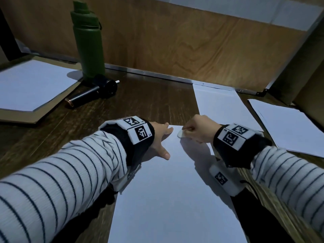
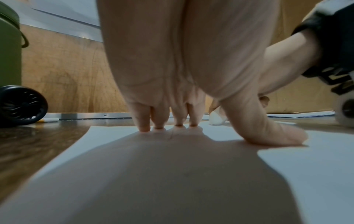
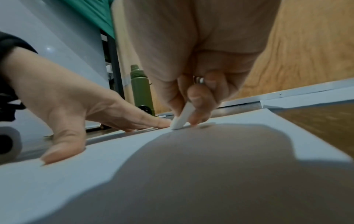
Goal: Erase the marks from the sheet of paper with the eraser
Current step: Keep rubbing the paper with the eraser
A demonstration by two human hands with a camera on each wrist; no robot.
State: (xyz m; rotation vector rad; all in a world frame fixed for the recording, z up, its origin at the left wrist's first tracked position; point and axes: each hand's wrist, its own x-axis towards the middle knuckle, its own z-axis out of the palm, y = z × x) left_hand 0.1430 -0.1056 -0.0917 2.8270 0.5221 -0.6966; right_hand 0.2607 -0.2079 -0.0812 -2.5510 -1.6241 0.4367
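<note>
sheet of paper (image 1: 171, 181) flat on counter (image 1: 140, 100), nearest. left hand (image 1: 160, 137) on its far left edge, right hand (image 1: 198, 128) with eraser (image 1: 181, 133) at far edge. bottle (image 1: 87, 42) far left, further sheets (image 1: 289, 127) right.

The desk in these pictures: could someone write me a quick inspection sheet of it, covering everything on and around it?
Surface: dark wooden desk.
Job's things: white sheet of paper lying flat; small white eraser tilted, its tip on the sheet's far end. Marks too faint to tell.
Clutter: tall green metal bottle, black handheld fan, other white sheets.
Grippers: left hand presses the sheet with straight fingers; right hand pinches the eraser.
Cables: thin black cord by the right wrist.
Surroundings: light wooden back panel.
</note>
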